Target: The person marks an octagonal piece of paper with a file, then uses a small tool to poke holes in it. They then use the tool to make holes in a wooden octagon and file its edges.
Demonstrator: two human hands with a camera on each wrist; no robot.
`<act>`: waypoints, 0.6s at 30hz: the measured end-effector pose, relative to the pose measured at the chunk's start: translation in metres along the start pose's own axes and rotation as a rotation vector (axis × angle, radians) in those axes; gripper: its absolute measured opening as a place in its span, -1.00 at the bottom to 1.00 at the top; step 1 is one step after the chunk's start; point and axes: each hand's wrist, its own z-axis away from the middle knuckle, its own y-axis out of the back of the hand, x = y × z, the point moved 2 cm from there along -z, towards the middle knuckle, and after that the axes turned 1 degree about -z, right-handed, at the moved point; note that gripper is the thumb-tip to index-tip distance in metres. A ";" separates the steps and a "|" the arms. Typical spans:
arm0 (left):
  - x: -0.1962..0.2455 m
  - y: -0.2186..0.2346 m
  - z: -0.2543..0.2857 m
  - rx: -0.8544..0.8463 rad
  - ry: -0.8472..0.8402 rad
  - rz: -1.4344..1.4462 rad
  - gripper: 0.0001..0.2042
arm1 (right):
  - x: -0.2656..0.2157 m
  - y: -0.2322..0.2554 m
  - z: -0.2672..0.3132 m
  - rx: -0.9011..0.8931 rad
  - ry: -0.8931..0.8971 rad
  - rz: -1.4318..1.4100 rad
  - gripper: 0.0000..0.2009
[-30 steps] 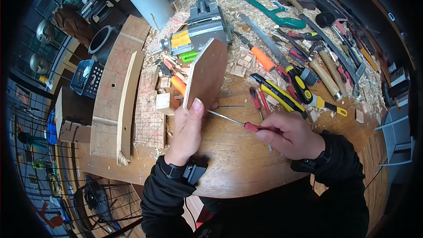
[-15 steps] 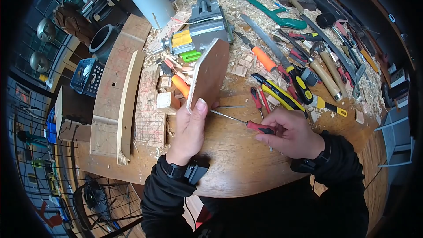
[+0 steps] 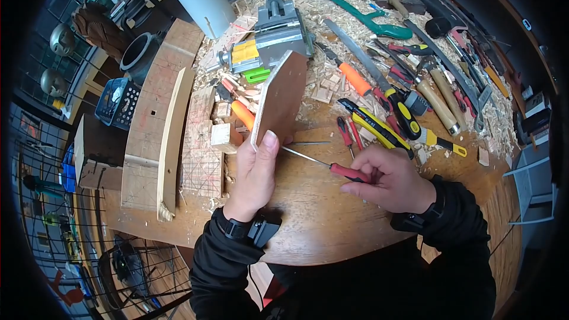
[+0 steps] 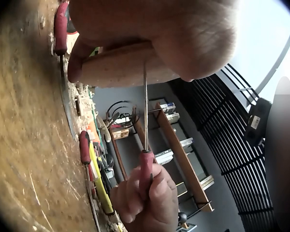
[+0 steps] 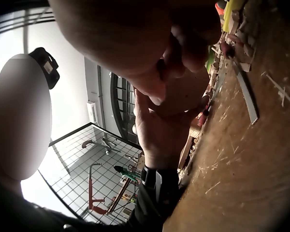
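My left hand (image 3: 256,172) holds a flat wooden board (image 3: 283,98) by its lower end, thumb on the near edge. The board stands tilted upright over the table, with a pale edge and a brown face. My right hand (image 3: 394,179) grips a small file (image 3: 349,172) by its red and black handle. Its thin metal shaft points left, and the tip meets the board's lower part beside my left fingers. In the left wrist view the shaft (image 4: 146,111) overlaps the board (image 4: 128,65). The right wrist view shows my right hand (image 5: 121,43) dark in front, hiding the file.
A metal vise (image 3: 278,32) stands behind the board among wood shavings. To the right lie a yellow utility knife (image 3: 376,127), a wood-handled chisel (image 3: 437,105) and a green-handled saw (image 3: 385,28). A marked plank (image 3: 201,148) and a long wooden strip (image 3: 172,142) lie left.
The file has shifted slightly in and out along its length, and my right fingers have changed position on its handle. The board and my left hand have moved only a little.
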 end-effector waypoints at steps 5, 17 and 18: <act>0.000 0.000 0.000 0.012 0.005 0.003 -0.49 | 0.001 -0.002 0.001 0.065 0.037 -0.022 -0.78; -0.004 0.001 0.001 0.026 0.007 0.016 -0.53 | 0.002 -0.004 0.000 -0.084 0.067 0.021 -0.81; -0.005 0.003 0.001 -0.003 0.026 0.000 -0.54 | -0.001 -0.002 0.000 -0.092 0.004 -0.023 -0.83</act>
